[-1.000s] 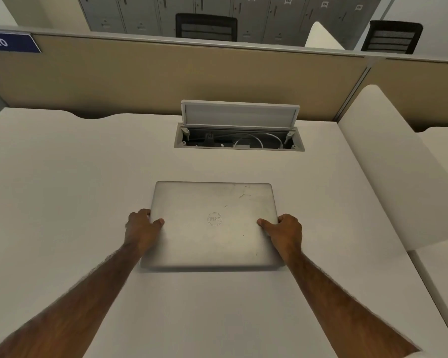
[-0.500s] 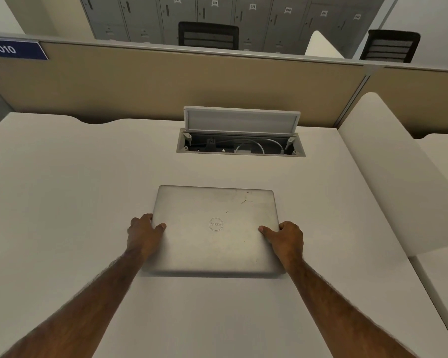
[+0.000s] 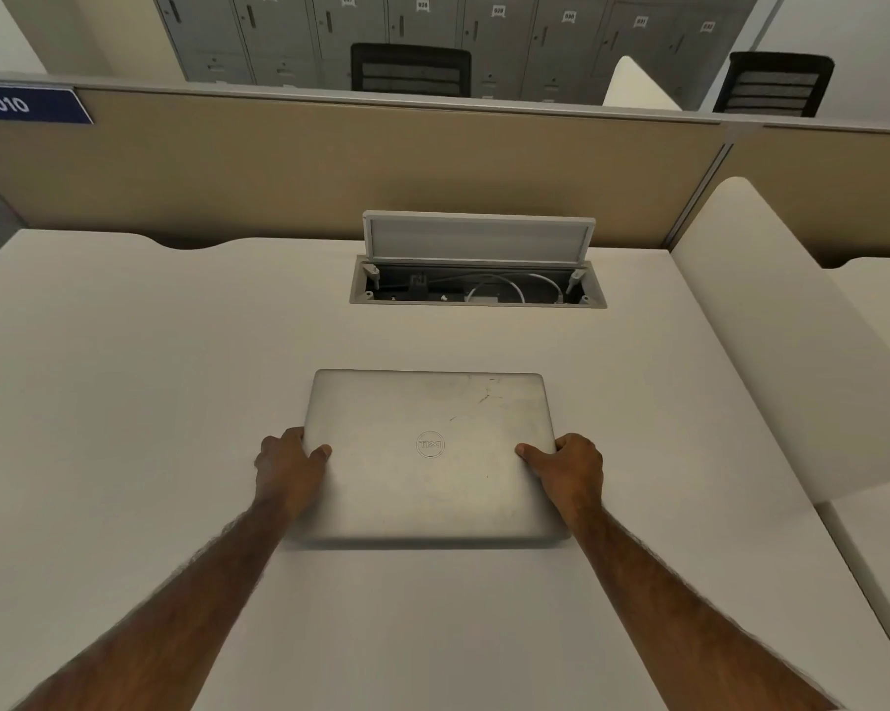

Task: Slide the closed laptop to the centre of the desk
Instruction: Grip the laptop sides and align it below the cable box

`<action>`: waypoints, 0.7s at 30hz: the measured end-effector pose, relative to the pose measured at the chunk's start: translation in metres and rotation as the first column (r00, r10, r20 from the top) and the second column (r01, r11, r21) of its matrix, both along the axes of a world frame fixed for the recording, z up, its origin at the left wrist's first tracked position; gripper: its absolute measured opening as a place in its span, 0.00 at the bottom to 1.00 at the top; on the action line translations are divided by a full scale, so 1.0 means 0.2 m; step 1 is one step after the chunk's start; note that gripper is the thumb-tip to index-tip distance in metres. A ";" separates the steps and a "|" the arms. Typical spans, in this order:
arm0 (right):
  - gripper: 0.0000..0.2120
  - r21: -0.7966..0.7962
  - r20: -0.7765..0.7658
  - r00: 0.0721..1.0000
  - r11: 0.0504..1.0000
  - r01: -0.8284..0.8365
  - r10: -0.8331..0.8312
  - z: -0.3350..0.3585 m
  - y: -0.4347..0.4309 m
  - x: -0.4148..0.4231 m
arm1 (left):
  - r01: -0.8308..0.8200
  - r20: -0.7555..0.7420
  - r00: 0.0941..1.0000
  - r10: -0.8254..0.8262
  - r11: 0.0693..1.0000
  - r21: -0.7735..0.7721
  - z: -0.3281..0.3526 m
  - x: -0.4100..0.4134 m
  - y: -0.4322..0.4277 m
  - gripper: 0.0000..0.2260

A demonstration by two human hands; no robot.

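A closed silver laptop [image 3: 432, 454] lies flat on the white desk [image 3: 124, 402], lid up with a round logo in its middle. My left hand [image 3: 289, 467] grips its left edge, thumb on the lid and fingers curled around the side. On the opposite edge my right hand [image 3: 568, 472] holds it the same way. The laptop sits roughly mid-desk, a short way in front of the cable box.
An open cable box [image 3: 478, 289] with a raised flap [image 3: 478, 238] is sunk into the desk behind the laptop. A beige partition [image 3: 330, 166] runs along the back. A white side divider [image 3: 771, 341] rises at the right.
The laptop and both hands have shifted slightly away from me and toward the cable box. My grip on both edges is unchanged.
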State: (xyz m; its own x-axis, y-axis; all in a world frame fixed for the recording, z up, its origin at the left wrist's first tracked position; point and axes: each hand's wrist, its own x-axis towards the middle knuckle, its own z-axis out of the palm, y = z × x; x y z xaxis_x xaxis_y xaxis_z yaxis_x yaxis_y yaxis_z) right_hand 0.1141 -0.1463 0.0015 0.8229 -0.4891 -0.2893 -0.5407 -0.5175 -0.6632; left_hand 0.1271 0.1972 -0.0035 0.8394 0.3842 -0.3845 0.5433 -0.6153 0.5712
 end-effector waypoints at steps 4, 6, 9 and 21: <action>0.23 -0.006 0.002 1.000 1.000 -0.004 0.004 0.01 0.00 0.00 | 0.007 0.003 1.000 -0.007 1.000 0.009 0.00 -0.01 0.00 0.24; 0.23 -0.007 -0.004 1.000 1.000 -0.005 0.005 0.02 0.00 0.00 | 0.004 0.003 1.000 -0.004 1.000 0.015 0.00 -0.02 -0.01 0.23; 0.25 -0.013 -0.008 1.000 1.000 -0.003 0.003 0.02 0.00 0.00 | 0.002 0.001 1.000 -0.002 1.000 0.016 0.00 -0.02 -0.01 0.23; 0.25 -0.043 -0.031 0.999 0.998 -0.042 0.040 0.03 0.01 -0.01 | 0.017 -0.007 1.000 -0.016 0.999 0.050 0.00 -0.03 -0.03 0.24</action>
State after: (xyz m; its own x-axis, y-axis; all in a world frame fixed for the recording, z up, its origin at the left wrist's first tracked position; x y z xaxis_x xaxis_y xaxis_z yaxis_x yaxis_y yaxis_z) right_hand 0.1111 -0.1452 0.0071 0.8338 -0.4679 -0.2931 -0.5377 -0.5676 -0.6235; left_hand 0.1208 0.1909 -0.0033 0.8430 0.3894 -0.3711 0.5368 -0.6519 0.5356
